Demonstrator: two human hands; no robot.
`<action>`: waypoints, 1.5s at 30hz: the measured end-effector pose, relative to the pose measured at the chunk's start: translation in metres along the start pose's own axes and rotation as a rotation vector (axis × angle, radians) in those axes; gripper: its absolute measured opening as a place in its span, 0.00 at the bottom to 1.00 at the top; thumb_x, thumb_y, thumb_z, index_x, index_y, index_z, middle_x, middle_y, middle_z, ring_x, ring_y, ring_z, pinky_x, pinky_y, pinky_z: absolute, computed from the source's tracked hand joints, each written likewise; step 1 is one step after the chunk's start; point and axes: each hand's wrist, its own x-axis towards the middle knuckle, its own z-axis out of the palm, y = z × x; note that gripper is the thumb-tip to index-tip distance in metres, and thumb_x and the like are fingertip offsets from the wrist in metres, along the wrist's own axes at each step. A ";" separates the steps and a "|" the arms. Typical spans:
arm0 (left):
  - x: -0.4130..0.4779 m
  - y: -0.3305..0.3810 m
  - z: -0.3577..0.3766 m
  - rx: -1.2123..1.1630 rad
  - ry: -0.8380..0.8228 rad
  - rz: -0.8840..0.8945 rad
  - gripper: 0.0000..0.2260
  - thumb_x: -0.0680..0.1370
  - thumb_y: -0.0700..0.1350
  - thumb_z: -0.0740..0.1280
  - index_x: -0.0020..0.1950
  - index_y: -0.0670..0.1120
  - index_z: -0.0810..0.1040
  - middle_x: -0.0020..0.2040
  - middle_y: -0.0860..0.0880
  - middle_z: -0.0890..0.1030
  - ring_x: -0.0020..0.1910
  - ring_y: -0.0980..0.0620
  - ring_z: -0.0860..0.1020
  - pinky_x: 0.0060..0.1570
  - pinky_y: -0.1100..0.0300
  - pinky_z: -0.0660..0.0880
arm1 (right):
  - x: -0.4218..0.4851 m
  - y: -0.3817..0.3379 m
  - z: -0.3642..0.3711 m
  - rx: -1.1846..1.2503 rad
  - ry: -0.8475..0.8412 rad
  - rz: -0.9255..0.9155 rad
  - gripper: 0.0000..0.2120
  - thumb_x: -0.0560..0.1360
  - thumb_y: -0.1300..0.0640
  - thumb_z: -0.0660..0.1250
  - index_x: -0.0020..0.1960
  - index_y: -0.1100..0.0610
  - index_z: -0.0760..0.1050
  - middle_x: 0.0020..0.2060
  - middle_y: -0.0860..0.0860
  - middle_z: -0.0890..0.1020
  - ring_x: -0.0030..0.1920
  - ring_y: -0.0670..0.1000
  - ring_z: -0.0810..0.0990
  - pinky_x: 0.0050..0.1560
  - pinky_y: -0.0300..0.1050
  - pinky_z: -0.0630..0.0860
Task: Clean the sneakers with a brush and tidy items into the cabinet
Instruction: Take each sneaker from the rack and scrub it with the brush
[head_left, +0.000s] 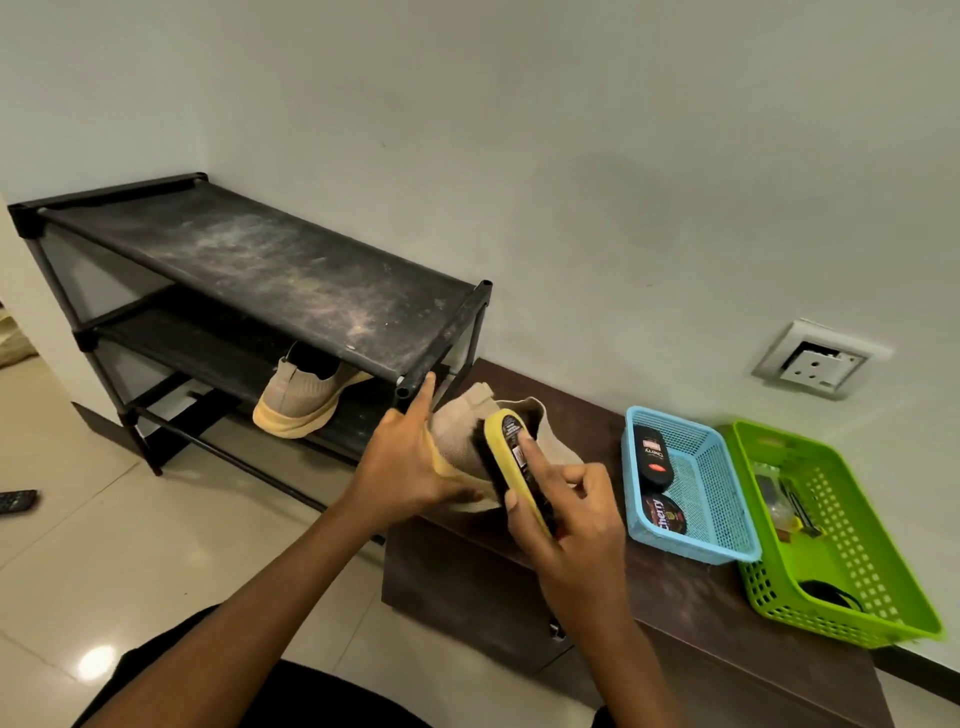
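Dark wooden counter (675, 597) lies under both hands, with a pale wall behind. The left hand (400, 467) grips a beige sneaker (457, 436) by its yellow sole, apparently steadying it for brushing. The right hand (566, 525) wraps a yellow-backed brush (511, 452), forefinger along its back, bristles on the knit. The second sneaker (301, 400) sits in a shoe rack (260, 270) beyond the left hand. Right of the right hand, a blue basket (696, 545) and a green basket (841, 587) crowd the counter's edge, so free room lies leftward.

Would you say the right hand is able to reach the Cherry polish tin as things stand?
Likely yes for reach: the Cherry polish tin lies uncovered in the open blue basket just beside the right hand. But that hand grips the brush, so it must free itself first.
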 end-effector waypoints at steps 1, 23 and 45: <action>0.001 0.002 0.004 -0.004 -0.004 -0.085 0.60 0.55 0.65 0.77 0.78 0.50 0.48 0.63 0.42 0.73 0.61 0.46 0.70 0.55 0.58 0.68 | -0.002 0.005 0.009 -0.025 0.065 0.047 0.24 0.74 0.49 0.64 0.69 0.51 0.69 0.45 0.48 0.69 0.43 0.41 0.69 0.44 0.24 0.68; 0.001 0.010 0.002 -0.009 -0.030 -0.305 0.40 0.54 0.65 0.77 0.60 0.45 0.76 0.49 0.50 0.79 0.48 0.51 0.76 0.45 0.59 0.75 | 0.027 0.049 0.038 -0.040 0.020 0.139 0.23 0.75 0.45 0.59 0.69 0.45 0.66 0.46 0.48 0.65 0.47 0.47 0.66 0.49 0.36 0.65; 0.004 -0.003 -0.002 0.024 -0.106 -0.251 0.43 0.57 0.57 0.80 0.68 0.45 0.71 0.55 0.48 0.76 0.57 0.48 0.74 0.53 0.55 0.76 | 0.025 0.088 0.041 -0.107 -0.132 0.319 0.21 0.74 0.48 0.63 0.67 0.48 0.70 0.42 0.52 0.67 0.45 0.50 0.67 0.43 0.42 0.64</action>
